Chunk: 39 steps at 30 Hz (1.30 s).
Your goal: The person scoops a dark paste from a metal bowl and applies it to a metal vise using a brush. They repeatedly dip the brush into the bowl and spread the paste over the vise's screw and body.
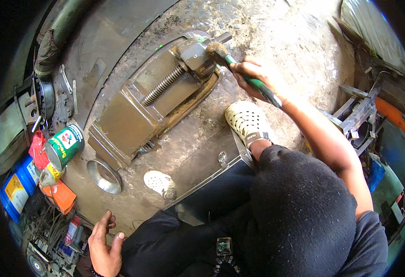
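My right hand [253,76] is closed round the green handle of a brush [256,86]. The brush's brown bristles [216,48] touch, or sit just above, the far end of a heavy brown-grey metal assembly [133,115] lying on the floor. A coiled, screw-like part [163,86] shows along its middle, and a short round stub [223,38] sticks out at the far end. Its surface looks wet or greasy. My left hand [105,244] is held at the lower left beside my leg, its fingers apart and nothing in it.
A metal case [207,173] stands between my feet, in cream clogs [246,119]. Left are a funnel-like metal dish [104,176], a green can [65,145], a blue bucket [20,187], an orange container [58,196] and a spanner [66,79]. A metal frame [359,113] stands right.
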### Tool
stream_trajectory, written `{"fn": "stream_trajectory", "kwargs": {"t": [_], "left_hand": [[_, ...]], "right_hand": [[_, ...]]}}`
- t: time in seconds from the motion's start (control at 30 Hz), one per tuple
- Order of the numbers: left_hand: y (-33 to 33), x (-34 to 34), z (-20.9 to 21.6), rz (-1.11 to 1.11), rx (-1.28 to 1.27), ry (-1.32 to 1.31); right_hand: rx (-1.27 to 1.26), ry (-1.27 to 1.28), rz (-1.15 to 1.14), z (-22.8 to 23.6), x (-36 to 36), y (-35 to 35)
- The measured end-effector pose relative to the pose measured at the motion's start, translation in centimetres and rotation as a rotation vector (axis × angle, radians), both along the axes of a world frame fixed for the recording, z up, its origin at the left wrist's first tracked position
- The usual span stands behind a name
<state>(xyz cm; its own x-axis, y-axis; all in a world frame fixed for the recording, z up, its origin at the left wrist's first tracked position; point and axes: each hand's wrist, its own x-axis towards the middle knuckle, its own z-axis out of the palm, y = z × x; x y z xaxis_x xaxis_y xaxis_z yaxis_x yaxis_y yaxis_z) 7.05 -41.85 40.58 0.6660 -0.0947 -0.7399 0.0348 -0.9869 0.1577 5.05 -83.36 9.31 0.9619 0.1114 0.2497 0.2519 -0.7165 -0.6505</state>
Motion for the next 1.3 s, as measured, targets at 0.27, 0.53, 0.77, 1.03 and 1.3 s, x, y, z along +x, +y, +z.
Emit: {"fn": "stream_trajectory", "kwargs": {"t": [0.27, 0.53, 0.77, 1.03, 1.3], "left_hand": [[0.8, 0.1, -0.2, 0.005, -0.017, 0.002], [1.1, 0.3, -0.5, 0.029, -0.001, 0.016], [1.3, 0.4, -0.7, 0.047, 0.012, 0.018], [1.1, 0.5, -0.6, 0.037, 0.025, 0.012], [1.0, 0.5, -0.8, 0.011, 0.021, 0.018]], "right_hand": [[-0.031, 0.064, -0.034, 0.2, -0.2, 0.5], [-0.008, 0.047, -0.032, 0.1, 0.0, 0.6], [0.006, 0.039, -0.071, 0.0, 0.2, 0.8], [0.03, 0.09, -0.104, 2.5, 2.2, 0.7], [0.571, 0.451, -0.07, 1.1, 14.8, 0.1]]}}
